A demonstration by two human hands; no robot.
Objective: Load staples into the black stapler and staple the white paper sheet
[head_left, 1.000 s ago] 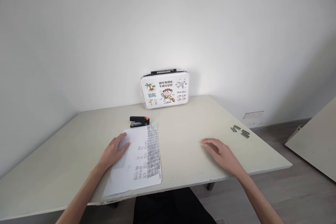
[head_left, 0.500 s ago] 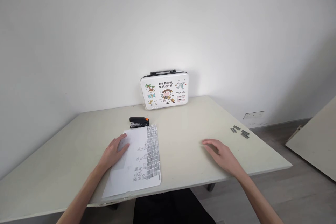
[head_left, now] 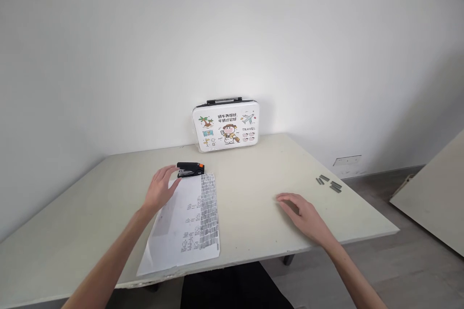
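Observation:
Close to the near end of a black stapler [head_left: 191,169] with an orange patch is my left hand [head_left: 161,188], its fingers apart and nothing held. Whether its fingertips touch the stapler I cannot tell. Just below the stapler lies a stack of printed paper [head_left: 188,231], its right side covered in dense grey print, near the table's front edge. My right hand [head_left: 302,215] rests over the table on the right, thumb and fingers parted, holding nothing. Several strips of staples [head_left: 335,185] lie beyond it, toward the right edge.
A white case [head_left: 226,125] with cartoon prints and a black handle stands against the wall at the back of the pale table [head_left: 250,193]. A socket plate [head_left: 347,160] is on the wall at right. Another pale panel [head_left: 435,198] stands further right.
My left hand has lifted off the paper and moved forward to the stapler. My right hand has hardly moved. The view has shifted slightly.

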